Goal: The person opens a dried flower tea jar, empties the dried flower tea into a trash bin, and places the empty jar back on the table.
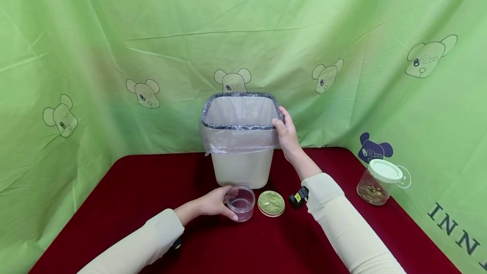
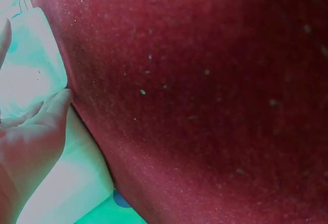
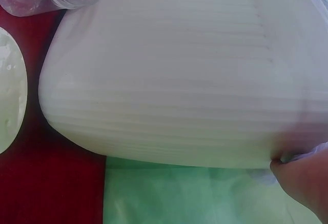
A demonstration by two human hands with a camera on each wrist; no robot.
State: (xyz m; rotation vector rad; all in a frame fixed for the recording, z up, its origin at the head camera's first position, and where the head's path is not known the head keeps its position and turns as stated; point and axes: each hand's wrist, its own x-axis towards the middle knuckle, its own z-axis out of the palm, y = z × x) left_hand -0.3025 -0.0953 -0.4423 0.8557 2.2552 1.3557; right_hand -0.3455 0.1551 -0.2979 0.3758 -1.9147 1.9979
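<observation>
On the cloth [image 1: 133, 193] before the bin [image 1: 242, 166], the left hand [image 1: 214, 202] grips the jar [image 1: 243, 209]; the right hand [image 1: 287, 135] holds the bin's rim [image 1: 239, 127]. A hard pull there could tip the bin against the jar.

At my right hand [image 1: 288, 136], the bin [image 1: 243, 170] is off-white, its see-through liner [image 1: 239, 141] pale lilac and its rim [image 1: 243, 127] dark grey. By my left hand [image 1: 214, 203] are a colourless clear jar [image 1: 245, 214] and a gold lid [image 1: 271, 202] on the deep-red counter [image 1: 213, 248]; behind both hands, the lime-green cloth [image 1: 182, 20] bears outlined and solid purple cartoon heads [image 1: 374, 150].
</observation>
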